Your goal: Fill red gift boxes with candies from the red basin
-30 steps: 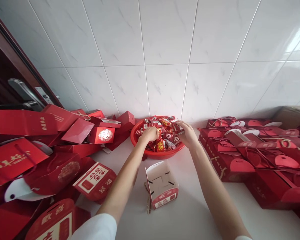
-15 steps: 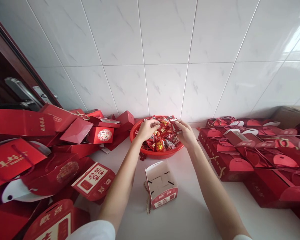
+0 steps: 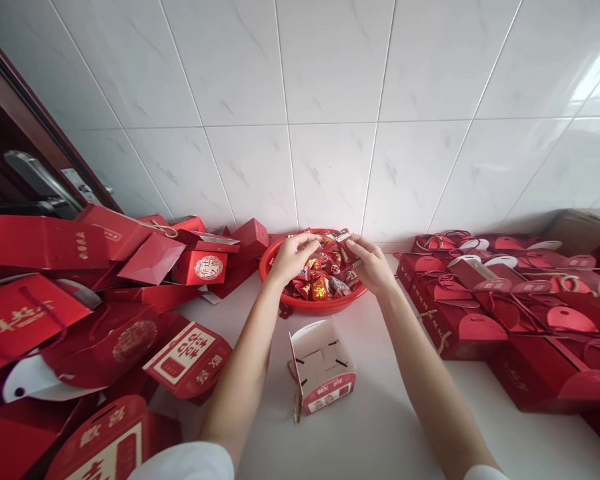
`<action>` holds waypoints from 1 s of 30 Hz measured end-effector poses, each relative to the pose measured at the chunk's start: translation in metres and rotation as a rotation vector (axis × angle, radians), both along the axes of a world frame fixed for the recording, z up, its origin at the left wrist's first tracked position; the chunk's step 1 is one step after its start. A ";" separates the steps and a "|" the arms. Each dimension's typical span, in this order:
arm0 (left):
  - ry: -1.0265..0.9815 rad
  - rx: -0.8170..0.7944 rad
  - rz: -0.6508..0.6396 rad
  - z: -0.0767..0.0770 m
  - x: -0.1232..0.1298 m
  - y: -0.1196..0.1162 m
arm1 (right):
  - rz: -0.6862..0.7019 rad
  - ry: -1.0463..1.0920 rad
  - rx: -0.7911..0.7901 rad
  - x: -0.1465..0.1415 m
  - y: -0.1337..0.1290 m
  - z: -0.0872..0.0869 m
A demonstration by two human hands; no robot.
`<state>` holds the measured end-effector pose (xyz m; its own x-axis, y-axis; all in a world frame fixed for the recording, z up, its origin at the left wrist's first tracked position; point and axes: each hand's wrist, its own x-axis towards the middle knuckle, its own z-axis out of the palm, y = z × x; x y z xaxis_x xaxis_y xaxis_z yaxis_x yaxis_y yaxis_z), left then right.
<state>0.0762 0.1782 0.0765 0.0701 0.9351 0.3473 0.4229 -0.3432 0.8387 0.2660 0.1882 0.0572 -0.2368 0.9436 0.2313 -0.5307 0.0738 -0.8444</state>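
A red plastic basin full of wrapped candies stands against the tiled wall. Over its left part is my left hand, fingers bent together above the candies; what they hold, if anything, is hidden. At the basin's right side my right hand pinches a red candy packet with a white dotted edge between thumb and fingers. In front of the basin, between my forearms, an open red box with a pale inside stands on the white table, a twisted cord at its left side.
Red gift boxes lie in a loose heap on the left. Rows of closed red boxes fill the right side, with a brown carton behind. A door handle shows at the far left.
My left hand has shifted slightly up and left over the basin. The packet at my right hand has moved a little left and now shows more of its dotted edge.
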 end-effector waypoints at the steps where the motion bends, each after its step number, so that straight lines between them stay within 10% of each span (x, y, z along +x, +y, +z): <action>1: 0.131 -0.046 0.048 0.002 -0.005 -0.006 | -0.019 0.001 0.005 0.002 0.000 0.001; 6: 0.658 -0.343 0.276 -0.002 -0.019 -0.027 | -0.054 0.029 0.029 0.010 -0.001 0.006; 14: 0.711 -0.358 0.304 -0.026 -0.009 -0.020 | -0.024 -0.009 -0.001 0.004 -0.008 0.010; 21: 0.708 -0.263 0.280 -0.014 -0.020 -0.006 | -0.061 -0.013 0.014 0.011 -0.009 0.015; 30: 0.774 -0.292 -0.130 -0.007 0.023 0.055 | -0.067 -0.021 0.000 0.012 -0.012 0.017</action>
